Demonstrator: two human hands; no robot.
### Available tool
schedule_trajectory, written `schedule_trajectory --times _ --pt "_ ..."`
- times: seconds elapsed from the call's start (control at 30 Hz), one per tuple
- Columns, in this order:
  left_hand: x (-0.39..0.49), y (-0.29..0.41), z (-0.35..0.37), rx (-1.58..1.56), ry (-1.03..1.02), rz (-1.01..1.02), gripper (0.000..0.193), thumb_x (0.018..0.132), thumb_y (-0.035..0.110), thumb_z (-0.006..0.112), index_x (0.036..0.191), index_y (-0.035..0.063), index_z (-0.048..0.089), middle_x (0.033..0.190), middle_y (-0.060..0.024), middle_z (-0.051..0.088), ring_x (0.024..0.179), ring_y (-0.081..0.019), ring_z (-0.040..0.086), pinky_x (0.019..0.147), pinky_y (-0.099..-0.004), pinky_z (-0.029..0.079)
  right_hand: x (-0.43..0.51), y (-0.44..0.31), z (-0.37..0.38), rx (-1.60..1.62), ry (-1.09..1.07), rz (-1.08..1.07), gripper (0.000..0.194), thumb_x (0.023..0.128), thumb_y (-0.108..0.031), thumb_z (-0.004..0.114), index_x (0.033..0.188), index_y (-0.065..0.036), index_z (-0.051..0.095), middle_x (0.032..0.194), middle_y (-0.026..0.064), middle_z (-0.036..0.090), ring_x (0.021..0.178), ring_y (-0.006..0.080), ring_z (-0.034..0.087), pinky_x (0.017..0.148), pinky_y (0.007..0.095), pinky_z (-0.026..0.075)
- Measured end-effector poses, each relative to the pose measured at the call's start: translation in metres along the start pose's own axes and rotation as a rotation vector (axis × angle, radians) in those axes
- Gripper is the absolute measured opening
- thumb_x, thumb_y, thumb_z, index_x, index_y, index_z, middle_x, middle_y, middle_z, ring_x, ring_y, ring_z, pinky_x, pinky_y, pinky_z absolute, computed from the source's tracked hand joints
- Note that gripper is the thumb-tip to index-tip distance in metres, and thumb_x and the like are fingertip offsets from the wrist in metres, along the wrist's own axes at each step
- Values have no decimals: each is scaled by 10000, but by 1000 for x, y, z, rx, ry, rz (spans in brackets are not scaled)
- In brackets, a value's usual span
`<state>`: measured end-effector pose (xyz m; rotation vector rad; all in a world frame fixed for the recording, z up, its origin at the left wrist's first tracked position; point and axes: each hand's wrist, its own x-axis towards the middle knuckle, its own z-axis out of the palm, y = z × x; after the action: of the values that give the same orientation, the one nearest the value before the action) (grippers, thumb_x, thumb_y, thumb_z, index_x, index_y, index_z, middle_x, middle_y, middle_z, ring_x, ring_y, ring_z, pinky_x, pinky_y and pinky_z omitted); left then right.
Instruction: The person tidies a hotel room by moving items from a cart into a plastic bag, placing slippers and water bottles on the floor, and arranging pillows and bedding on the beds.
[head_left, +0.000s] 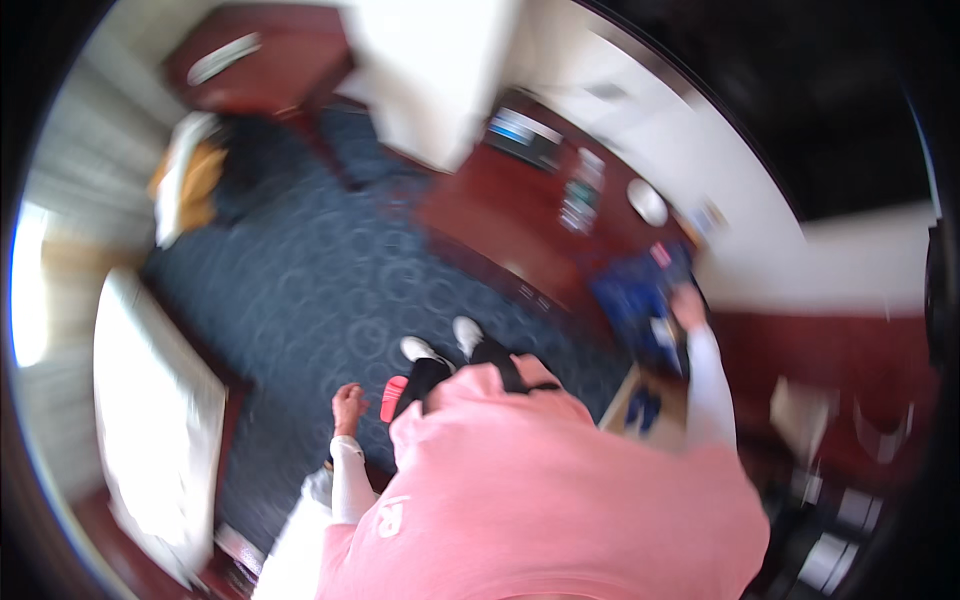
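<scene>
My left hand (349, 409) hangs over the blue patterned carpet (322, 255), fingers apart and slightly curled, holding nothing. Near it a red slipper or similar red item (393, 398) lies beside my leg. My right hand (687, 306) reaches out to a dark blue bag or cloth item (634, 296) at the near end of the dark red wooden desk (487, 217); blur hides whether its fingers grip it. A small pink item (660, 255) lies on the blue thing. Farther along the desk are a clear plastic bottle (583, 191) and a round white object (646, 202).
A dark box or laptop (525, 140) lies on the desk's far part. Below the blue item stands an open cardboard box (664, 420) with dark blue things inside. Beds with white linen (161, 420) are at left. A chair with an orange-brown cloth (199, 180) stands farther off.
</scene>
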<state>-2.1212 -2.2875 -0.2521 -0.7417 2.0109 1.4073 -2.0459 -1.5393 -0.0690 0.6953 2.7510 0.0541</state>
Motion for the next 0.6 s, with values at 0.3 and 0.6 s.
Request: schedule_trajectory --times 0.3,0.6 --pt "-121 -142 -8 -273 300 -471 268 817 150 583 1045 40 672 844 -82 666 622 -226 672 546 -326 563 93 -162 -5 106 483 -129 166 790 -149 541 813 -35 660 817 175 652 770 364 620 695 446 502" --pt "-130 -240 -9 -501 295 -599 169 765 140 612 902 68 680 803 -55 671 616 -201 671 539 -327 548 114 -588 -8 235 280 -821 199 817 -208 552 878 -45 648 865 158 654 796 324 629 704 419 511"
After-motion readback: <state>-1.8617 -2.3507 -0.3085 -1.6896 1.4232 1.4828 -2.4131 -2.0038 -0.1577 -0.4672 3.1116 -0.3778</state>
